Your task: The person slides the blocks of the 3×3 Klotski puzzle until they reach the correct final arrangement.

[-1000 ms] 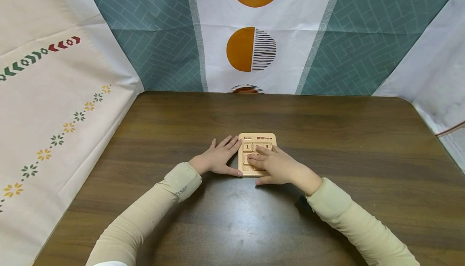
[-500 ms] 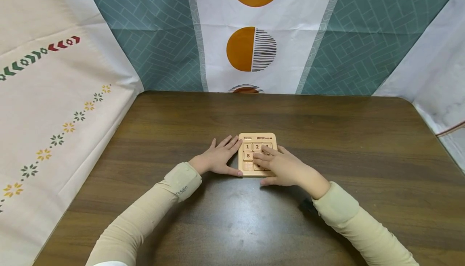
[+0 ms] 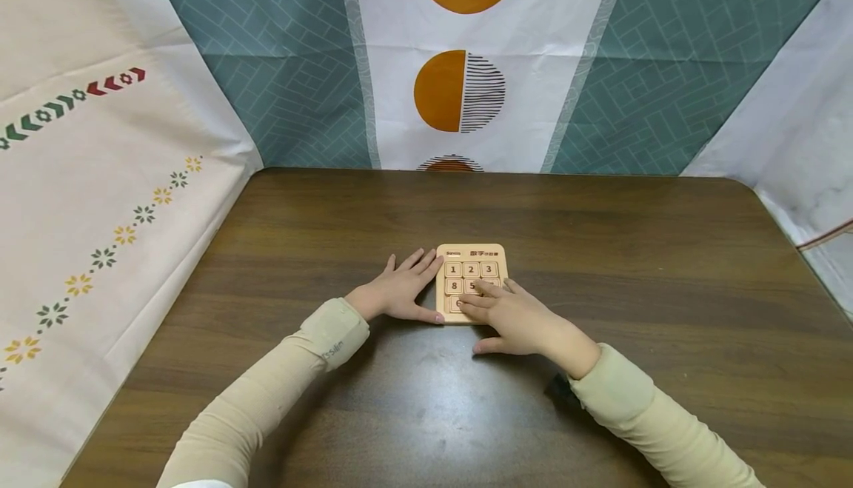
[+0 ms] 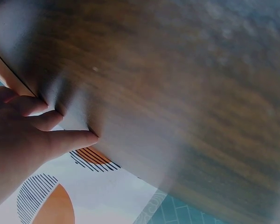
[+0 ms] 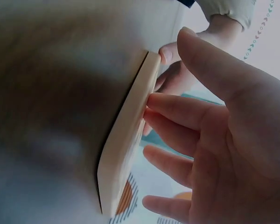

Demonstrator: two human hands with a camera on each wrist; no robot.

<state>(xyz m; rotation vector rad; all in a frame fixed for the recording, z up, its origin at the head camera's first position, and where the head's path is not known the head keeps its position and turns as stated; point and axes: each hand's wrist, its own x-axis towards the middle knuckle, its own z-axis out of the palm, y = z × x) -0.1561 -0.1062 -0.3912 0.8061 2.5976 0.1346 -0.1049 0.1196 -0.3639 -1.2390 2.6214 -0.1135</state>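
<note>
A wooden number slide puzzle (image 3: 441, 281) lies flat on the table, its tiles 1, 2, 3 and 8 readable. My left hand (image 3: 403, 293) is spread flat at its left side, the thumb by the near left corner and a fingertip at the left edge. Over the lower right part reaches my right hand (image 3: 526, 323), with fairly straight fingers. One fingertip touches the 6 tile (image 3: 455, 304) in the bottom left slot. Those fingers cover the remaining tiles in part. In the right wrist view, the puzzle's pale side edge (image 5: 126, 130) shows beside the fingertips.
The dark wooden table (image 3: 360, 214) extends all around the puzzle. At its back hangs a patterned cloth (image 3: 300, 66), and a white embroidered cloth (image 3: 100, 199) lines the left side. A small dark object (image 3: 561, 390) shows under the right wrist.
The 6 tile has slid left from the bottom middle into the bottom left slot, with my right fingers on it. Before that, the right hand drew back to the right. My left hand stays put.
</note>
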